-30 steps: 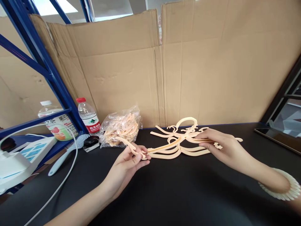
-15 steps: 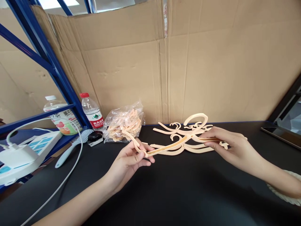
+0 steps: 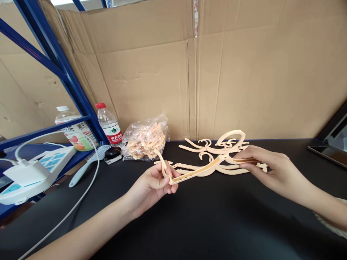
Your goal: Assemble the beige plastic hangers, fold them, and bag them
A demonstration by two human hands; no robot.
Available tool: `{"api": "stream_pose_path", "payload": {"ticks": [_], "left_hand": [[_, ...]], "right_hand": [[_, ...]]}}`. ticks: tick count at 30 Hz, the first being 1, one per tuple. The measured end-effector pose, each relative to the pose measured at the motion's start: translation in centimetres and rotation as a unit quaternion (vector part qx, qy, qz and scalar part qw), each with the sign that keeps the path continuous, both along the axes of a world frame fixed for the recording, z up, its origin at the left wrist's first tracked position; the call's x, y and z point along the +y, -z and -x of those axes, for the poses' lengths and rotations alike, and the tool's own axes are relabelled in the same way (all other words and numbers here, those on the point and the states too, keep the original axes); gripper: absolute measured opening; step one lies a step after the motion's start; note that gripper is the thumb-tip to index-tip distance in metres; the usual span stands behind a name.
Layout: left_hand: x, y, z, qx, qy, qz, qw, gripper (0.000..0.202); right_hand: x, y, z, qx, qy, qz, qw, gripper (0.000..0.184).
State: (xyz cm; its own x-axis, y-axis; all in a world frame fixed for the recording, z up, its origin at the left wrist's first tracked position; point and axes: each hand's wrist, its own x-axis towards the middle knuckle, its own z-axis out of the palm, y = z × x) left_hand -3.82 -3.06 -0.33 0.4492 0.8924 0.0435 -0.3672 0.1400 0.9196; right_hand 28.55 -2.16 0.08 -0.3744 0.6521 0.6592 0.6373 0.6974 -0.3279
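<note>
A peach plastic folding clothes hanger [image 3: 201, 171] is held above the black table between both hands. My left hand [image 3: 151, 186] pinches its left end, thumb on top, where a curved end piece [image 3: 159, 159] sticks up at an angle to the arm. My right hand [image 3: 271, 164] grips the other arm between thumb and fingers, hiding part of it. The hanger's large curved hook [image 3: 240, 134] points away from me. Behind and under it lie more peach hangers [image 3: 193, 148], partly covered by the held one.
A clear bag [image 3: 146, 139] of peach plastic parts stands at the cardboard wall [image 3: 151, 72]. Left of it are a red-capped water bottle [image 3: 110, 126], a black object [image 3: 112, 153], a pale blue brush [image 3: 84, 173] and a power strip [image 3: 51, 177] with a white cable. A dark tablet-like object [image 3: 328, 155] lies far right.
The end piece in my left hand has swung to a steeper angle against the hanger arm. My right hand keeps its grip. The whole view has shifted slightly.
</note>
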Motion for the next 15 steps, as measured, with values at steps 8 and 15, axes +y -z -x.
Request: {"api": "stream_pose_path", "payload": {"ticks": [8, 15], "left_hand": [[0.15, 0.04, 0.10, -0.007, 0.023, 0.042, 0.999, 0.018], [0.12, -0.17, 0.01, -0.013, 0.042, 0.065, 0.997, 0.018]], "right_hand": [[-0.09, -0.27, -0.04, -0.012, -0.020, 0.013, 1.000, 0.016], [-0.13, -0.17, -0.25, -0.014, -0.020, 0.016, 1.000, 0.017]]}}
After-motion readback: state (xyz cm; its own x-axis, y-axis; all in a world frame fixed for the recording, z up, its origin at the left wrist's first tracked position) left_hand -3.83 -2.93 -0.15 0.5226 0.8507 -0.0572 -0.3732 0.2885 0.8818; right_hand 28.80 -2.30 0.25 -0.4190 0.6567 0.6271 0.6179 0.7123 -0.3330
